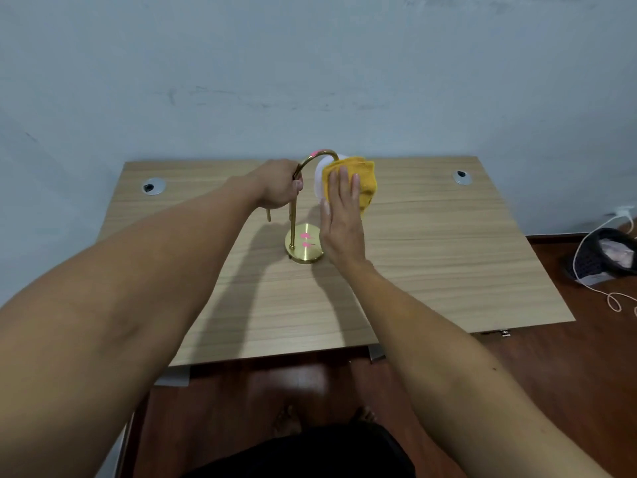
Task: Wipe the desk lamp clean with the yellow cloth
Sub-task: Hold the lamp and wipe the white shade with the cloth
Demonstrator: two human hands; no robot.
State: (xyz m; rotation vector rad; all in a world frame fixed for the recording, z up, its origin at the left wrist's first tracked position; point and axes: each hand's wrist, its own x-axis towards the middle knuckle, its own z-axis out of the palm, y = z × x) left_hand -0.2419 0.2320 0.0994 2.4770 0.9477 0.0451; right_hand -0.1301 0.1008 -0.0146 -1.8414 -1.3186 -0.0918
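A gold desk lamp stands near the middle of the wooden desk (431, 257). Its round base (304, 249) carries pink marks, and its curved neck (319, 155) arches to a white shade (319, 182). My left hand (280, 183) is closed around the upper stem just below the arch. My right hand (343, 215) presses the yellow cloth (360, 174) flat against the right side of the shade, fingers spread over the cloth. Most of the shade is hidden behind the cloth and hand.
Two round cable grommets (153, 186) (462, 177) sit near the desk's back corners. A blue-grey wall rises right behind the desk. On the dark floor at right lie a dark basket (603, 253) and a white cable (586, 270). My feet show below the desk's front edge.
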